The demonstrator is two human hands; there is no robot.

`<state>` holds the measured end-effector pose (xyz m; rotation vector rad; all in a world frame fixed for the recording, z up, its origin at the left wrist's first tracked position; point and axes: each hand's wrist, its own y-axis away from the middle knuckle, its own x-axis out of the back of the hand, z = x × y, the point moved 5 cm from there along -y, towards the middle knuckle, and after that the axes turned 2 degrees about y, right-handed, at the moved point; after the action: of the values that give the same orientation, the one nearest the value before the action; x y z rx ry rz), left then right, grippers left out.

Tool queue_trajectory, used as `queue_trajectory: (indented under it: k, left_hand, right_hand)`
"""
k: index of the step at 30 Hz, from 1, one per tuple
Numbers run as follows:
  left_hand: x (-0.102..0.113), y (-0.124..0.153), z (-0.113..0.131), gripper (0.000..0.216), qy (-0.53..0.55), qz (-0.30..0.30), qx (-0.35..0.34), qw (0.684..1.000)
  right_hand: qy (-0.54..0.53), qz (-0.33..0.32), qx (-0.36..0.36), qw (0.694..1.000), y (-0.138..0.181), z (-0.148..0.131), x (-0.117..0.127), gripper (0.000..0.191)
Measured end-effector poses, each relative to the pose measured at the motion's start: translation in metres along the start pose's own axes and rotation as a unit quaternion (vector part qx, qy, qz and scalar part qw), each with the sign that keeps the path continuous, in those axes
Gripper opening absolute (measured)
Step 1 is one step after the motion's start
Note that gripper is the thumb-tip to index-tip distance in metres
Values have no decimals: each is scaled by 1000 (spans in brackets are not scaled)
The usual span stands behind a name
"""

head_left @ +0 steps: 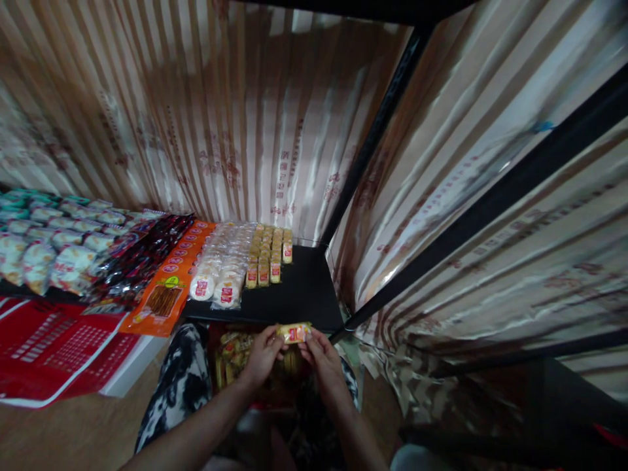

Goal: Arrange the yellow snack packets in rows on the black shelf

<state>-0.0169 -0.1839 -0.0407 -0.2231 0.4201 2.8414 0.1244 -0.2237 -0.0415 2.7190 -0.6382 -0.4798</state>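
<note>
Between my two hands is a small yellow-wrapped snack packet [294, 333] with a red label, held level just in front of the shelf's front edge. My left hand [266, 354] pinches its left end, and my right hand [321, 353] grips the right end. Below them, between my knees, a container holds many similar yellow packets [236, 353], partly hidden by my arms. On the black shelf [309, 288] ahead, rows of the same yellow packets [263, 271] stand beside clear-wrapped round white crackers [227, 294].
Further left on the shelf lie an orange snack bag [164, 294], dark shiny packets [142, 261] and white-and-green packets [73, 265]. A red printed box [59, 353] stands below. Black metal posts [383, 131] and striped curtain-like sheeting [235, 131] enclose the back and right.
</note>
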Motion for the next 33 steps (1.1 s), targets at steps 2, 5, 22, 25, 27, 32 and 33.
queue_trajectory:
  k: [2, 5, 22, 25, 27, 32, 33]
  left_hand:
    - [1, 3, 0, 39, 17, -5, 16, 1000]
    - [1, 3, -5, 40, 78, 1, 47, 996]
    - [-3, -39, 20, 37, -105, 164, -31, 980]
    - [-15, -53, 33, 36, -136, 118, -59, 982]
    - [-23, -65, 41, 37, -143, 113, -71, 981]
    - [-43, -105, 48, 40, -118, 95, -60, 987]
    - [-47, -114, 46, 42, -109, 85, -47, 989]
  right_hand:
    - [-10, 24, 12, 1000, -1, -2, -2, 49]
    - [-22, 36, 19, 999, -3, -2, -12, 53]
    - [124, 43, 107, 986, -78, -20, -32, 49]
    - [176, 28, 138, 974, -112, -32, -35, 51]
    - [213, 24, 157, 964, -134, -39, -37, 51]
    - [328, 35, 195, 924, -177, -55, -45, 47]
    - [351, 34, 203, 913, -183, -57, -47, 46]
